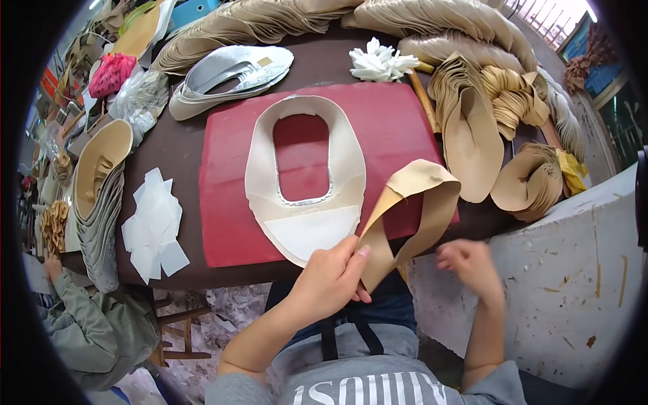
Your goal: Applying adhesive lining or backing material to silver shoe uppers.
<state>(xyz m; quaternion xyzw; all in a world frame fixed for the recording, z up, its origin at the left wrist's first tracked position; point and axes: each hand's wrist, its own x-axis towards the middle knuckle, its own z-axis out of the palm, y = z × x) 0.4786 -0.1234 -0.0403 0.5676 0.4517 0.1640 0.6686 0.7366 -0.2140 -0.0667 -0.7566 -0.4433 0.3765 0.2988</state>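
Note:
My left hand (329, 273) grips one end of a tan leather shoe upper (442, 206), which bends round in an open loop above the near right of a red mat (226, 152). On that mat lies a cream shoe upper (263, 158), flat, with an oblong opening and a white panel (314, 233) across its near end. My left fingers come close to that panel. To the right, apart from the tan upper, my right hand (470, 268) hangs beyond the table's near edge with its fingers curled in. No object shows in it.
Stacked pale uppers (260, 34) line the far edge. Grey uppers (233, 74) lie far left; white pieces (155, 226) lie nearer. Tan stacks (466, 128) and a wooden-handled tool (424, 101) stand right. At lower left sits another person (101, 331); a white surface (553, 283) borders the right.

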